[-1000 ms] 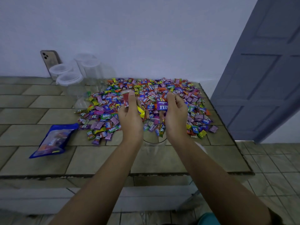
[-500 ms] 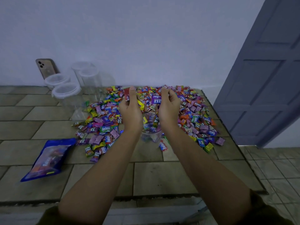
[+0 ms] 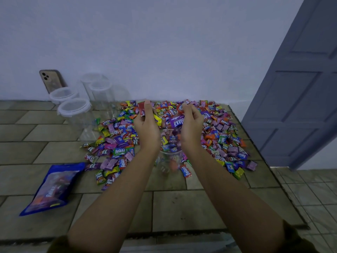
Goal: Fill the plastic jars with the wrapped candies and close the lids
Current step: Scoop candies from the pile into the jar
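Observation:
A wide heap of wrapped candies point(image 3: 224, 136) in many colours covers the tiled counter. In front of it stands an open clear plastic jar point(image 3: 168, 161), partly filled. Both my hands are raised over the jar's mouth. My left hand point(image 3: 146, 126) cups a bunch of candies, a red one at its fingertips. My right hand point(image 3: 191, 126) has its fingers curled round more candies, a purple Relaxa wrapper showing between the hands. Loose candies appear between the palms above the jar.
Several clear lidded jars point(image 3: 74, 108) stand at the back left by the wall, a phone point(image 3: 52, 81) leaning behind them. A blue candy bag point(image 3: 49, 189) lies at the front left. A grey door point(image 3: 300, 84) stands right of the counter's edge point(image 3: 264, 161).
The view has shifted so the jar and candy heap sit lower in the picture. My hands stay cupped together over the jar, and more candies show inside it than a second ago.

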